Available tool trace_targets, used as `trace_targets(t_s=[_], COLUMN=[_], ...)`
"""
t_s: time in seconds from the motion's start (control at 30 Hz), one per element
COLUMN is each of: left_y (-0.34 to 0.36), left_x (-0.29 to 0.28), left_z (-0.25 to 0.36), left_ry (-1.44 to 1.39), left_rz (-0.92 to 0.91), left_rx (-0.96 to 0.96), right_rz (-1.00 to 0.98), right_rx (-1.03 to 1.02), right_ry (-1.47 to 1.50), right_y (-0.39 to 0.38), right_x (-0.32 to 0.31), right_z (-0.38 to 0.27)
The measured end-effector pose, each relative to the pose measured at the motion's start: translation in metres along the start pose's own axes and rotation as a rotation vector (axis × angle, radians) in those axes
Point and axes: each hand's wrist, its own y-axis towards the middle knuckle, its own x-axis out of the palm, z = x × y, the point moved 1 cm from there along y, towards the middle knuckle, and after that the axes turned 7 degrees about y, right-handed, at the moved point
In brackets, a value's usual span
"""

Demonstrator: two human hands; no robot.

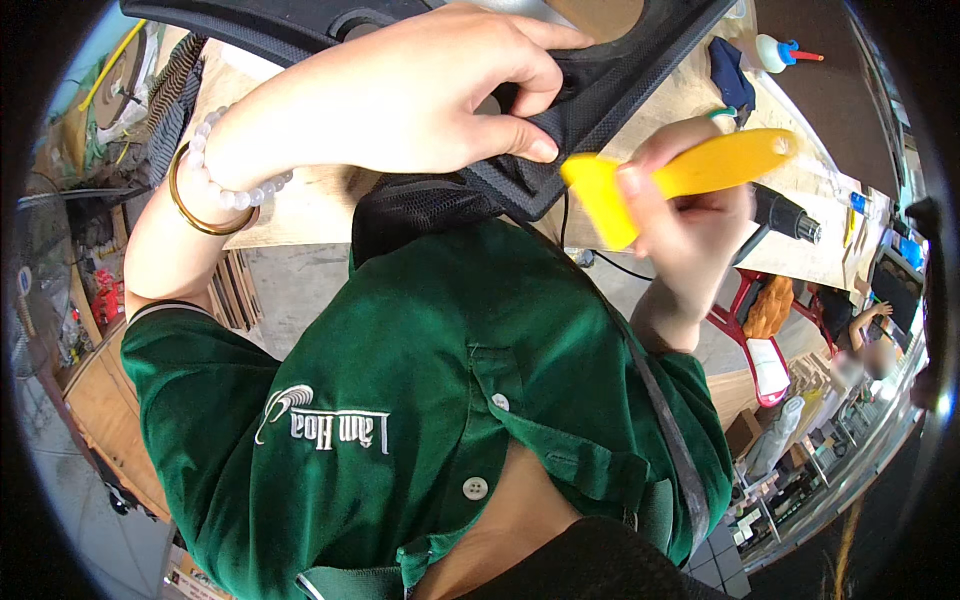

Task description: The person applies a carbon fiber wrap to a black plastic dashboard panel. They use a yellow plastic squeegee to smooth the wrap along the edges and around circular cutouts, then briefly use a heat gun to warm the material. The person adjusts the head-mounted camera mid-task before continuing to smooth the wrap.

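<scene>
A black textured panel (pixel 640 85) with large cut-outs lies across the wooden table's near edge. My left hand (pixel 460 90) rests over it, fingers curled and the thumb pressed close to its near corner, gripping the black material there. Black mesh fabric (pixel 420 205) hangs below that corner, against my shirt. In my right hand (pixel 690 205) is a yellow plastic scraper (pixel 720 165), held by the middle, its wide blade beside the panel's corner. Motion slightly blurs the blade and this hand.
Right of my right hand a black heat gun (pixel 785 213) lies on the wooden table (pixel 810 245). Farther back are a dark blue cloth (pixel 732 75) and a small bottle with a red nozzle (pixel 785 53). A red chair (pixel 735 310) stands at the right; another person (pixel 870 350) is beyond.
</scene>
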Motion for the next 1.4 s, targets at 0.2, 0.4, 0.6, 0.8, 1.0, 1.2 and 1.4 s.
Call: trace_targets(t_s=[0.2,0.4,0.6,0.8,1.0,1.2,1.4], left_y=[0.005,0.007,0.015,0.019,0.01,0.01,0.01], left_x=[0.003,0.004,-0.01,-0.002,0.006,0.003,0.007], left_z=[0.0,0.0,0.004,0.001,-0.001,0.004,-0.001], left_ry=[0.044,-0.076,-0.19,-0.387,-0.28,-0.199,-0.299], left_rz=[0.063,-0.01,-0.183,-0.195,-0.02,-0.084,-0.169], left_rx=[0.127,0.193,0.188,0.146,0.272,0.209,0.246], right_rz=[-0.673,-0.99,-1.153,-1.235,-1.309,-1.332,-1.278], right_rx=[-0.482,-0.397,-0.393,-0.452,-0.505,-0.458,-0.43], right_ry=[-0.507,-0.755,-0.924,-0.856,-0.864,-0.843,-0.881], right_y=[0.054,0.082,0.092,0.101,0.104,0.108,0.101], right_x=[-0.019,-0.001,0.002,0.003,0.004,0.006,0.006], right_z=[-0.041,-0.06,-0.069,-0.066,-0.066,-0.06,-0.054])
